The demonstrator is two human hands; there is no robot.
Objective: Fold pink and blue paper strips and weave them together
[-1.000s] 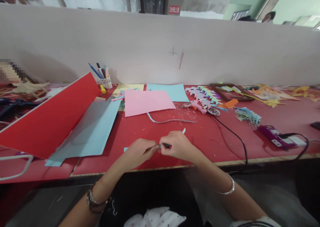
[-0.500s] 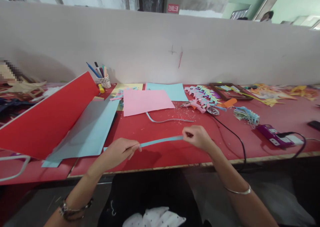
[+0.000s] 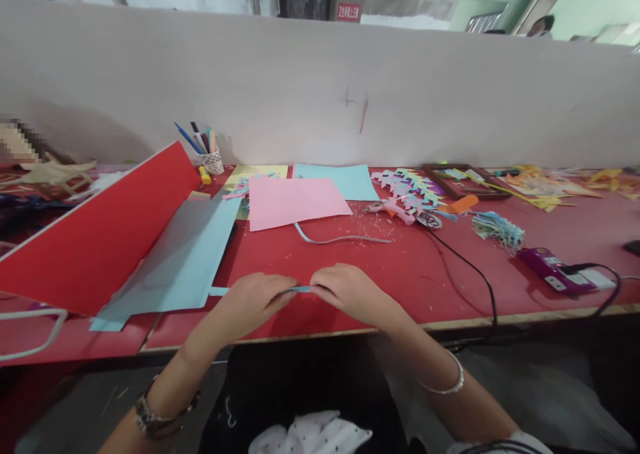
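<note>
A narrow light blue paper strip (image 3: 302, 289) runs between my two hands, just above the red tabletop (image 3: 280, 257). My left hand (image 3: 257, 301) pinches it, and a piece of the strip sticks out on that hand's left side. Close by, my right hand (image 3: 350, 294) has its fingers closed on the strip's other part; most of the strip there is hidden. Beyond the hands lie a pink paper sheet (image 3: 297, 204) and a curled thin strip (image 3: 345, 239).
A red board (image 3: 105, 234) leans at the left over blue paper (image 3: 185, 261). Behind are a pen cup (image 3: 213, 162) and a pink glue gun (image 3: 397, 211) with a black cord. At the right lie fringed paper (image 3: 497, 231), a purple power strip (image 3: 553, 271) and a brown tray (image 3: 463, 181).
My right hand has moved left along the strip, close to my left hand. The span of strip showing between them is much shorter. My left hand has shifted slightly right.
</note>
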